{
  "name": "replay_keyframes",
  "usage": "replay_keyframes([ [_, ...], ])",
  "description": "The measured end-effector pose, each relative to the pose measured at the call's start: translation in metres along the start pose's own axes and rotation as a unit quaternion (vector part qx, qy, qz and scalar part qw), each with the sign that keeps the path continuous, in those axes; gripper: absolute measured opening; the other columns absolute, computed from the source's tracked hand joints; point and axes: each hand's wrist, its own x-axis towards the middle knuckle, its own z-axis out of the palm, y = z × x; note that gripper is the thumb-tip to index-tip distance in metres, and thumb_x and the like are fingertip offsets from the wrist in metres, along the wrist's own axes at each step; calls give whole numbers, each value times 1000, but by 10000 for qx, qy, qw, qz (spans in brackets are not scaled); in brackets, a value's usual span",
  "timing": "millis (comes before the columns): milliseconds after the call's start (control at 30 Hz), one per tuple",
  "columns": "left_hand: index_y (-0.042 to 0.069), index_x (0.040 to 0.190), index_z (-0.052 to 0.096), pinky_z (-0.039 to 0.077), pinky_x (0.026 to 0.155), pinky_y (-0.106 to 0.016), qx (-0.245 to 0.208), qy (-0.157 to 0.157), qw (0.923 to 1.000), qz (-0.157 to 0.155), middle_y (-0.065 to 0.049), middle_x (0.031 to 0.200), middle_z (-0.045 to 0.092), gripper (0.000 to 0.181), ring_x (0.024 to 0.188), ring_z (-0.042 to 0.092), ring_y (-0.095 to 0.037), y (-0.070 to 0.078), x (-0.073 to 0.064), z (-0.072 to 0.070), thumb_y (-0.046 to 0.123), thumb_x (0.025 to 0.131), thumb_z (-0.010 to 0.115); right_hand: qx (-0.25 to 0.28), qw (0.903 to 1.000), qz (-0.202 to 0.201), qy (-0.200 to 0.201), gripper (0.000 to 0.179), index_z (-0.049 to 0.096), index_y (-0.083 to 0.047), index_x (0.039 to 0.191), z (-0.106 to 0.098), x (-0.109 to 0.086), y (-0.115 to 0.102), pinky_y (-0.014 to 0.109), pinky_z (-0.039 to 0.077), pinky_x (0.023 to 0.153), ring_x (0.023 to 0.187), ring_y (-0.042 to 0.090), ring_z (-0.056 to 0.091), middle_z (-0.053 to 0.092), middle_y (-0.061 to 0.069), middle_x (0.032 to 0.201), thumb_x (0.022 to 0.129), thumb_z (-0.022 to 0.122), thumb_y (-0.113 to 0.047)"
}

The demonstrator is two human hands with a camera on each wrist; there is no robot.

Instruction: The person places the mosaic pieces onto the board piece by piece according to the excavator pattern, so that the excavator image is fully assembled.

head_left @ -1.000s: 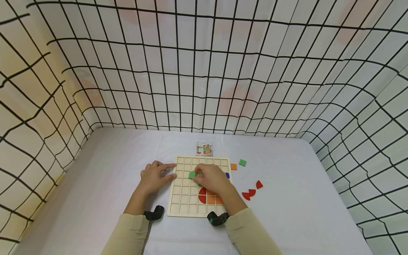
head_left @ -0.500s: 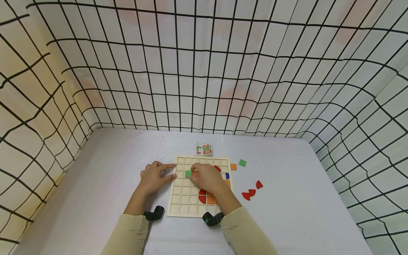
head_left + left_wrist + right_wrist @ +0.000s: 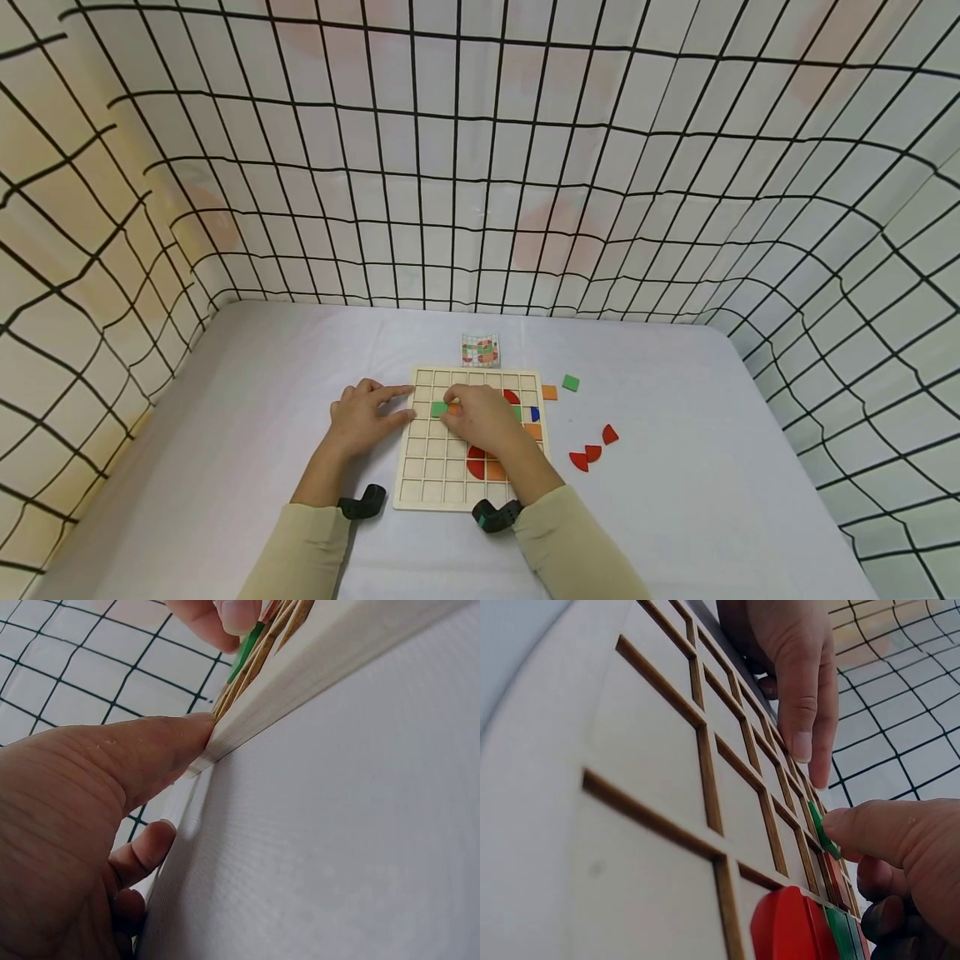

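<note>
My left hand (image 3: 363, 419) rests at the left side of a pale wooden grid board (image 3: 432, 493), thumb and index finger straight and touching its edge. My right hand (image 3: 489, 418) is over the board's upper middle and pinches a green square tile (image 3: 438, 409). In the right wrist view the thumb lies on that green tile, which sits tilted among the grid ridges. An orange tile (image 3: 454, 409) shows just right of it, partly under my fingers. Lower on the board are red quarter-round pieces (image 3: 476, 462) and an orange tile (image 3: 496, 472). The right hand hides several other cells.
A small pattern card (image 3: 480, 351) lies behind the board. To the right on the white cloth are a loose green tile (image 3: 572, 382), an orange tile (image 3: 550, 392) by the board's edge, and red quarter-round pieces (image 3: 593, 453). Black wire mesh (image 3: 480, 167) surrounds the table.
My right hand has moved left across the board with the green tile, uncovering a red piece, a green tile and an orange tile on the right side. The left hand has stayed still.
</note>
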Motion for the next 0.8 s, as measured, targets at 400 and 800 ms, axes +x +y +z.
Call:
replay_keyframes([
  [400,31,134,69,30,78,-43,-17,0,10000,0,-9,113,59,47,96,48,-26,0,-1,1,47,90,74,-46,10000,-49,-48,28,72,-18,118,2,1,-1,29,44,65,66,11,52,58,-9,70,96,71,-35],
  [800,32,134,68,30,79,-44,-22,20,10000,46,-8,113,59,47,97,49,-25,-2,0,1,47,90,73,228,9996,-29,179,25,72,-18,117,-10,-9,8,29,41,57,60,11,50,58,-7,69,97,68,-33],
])
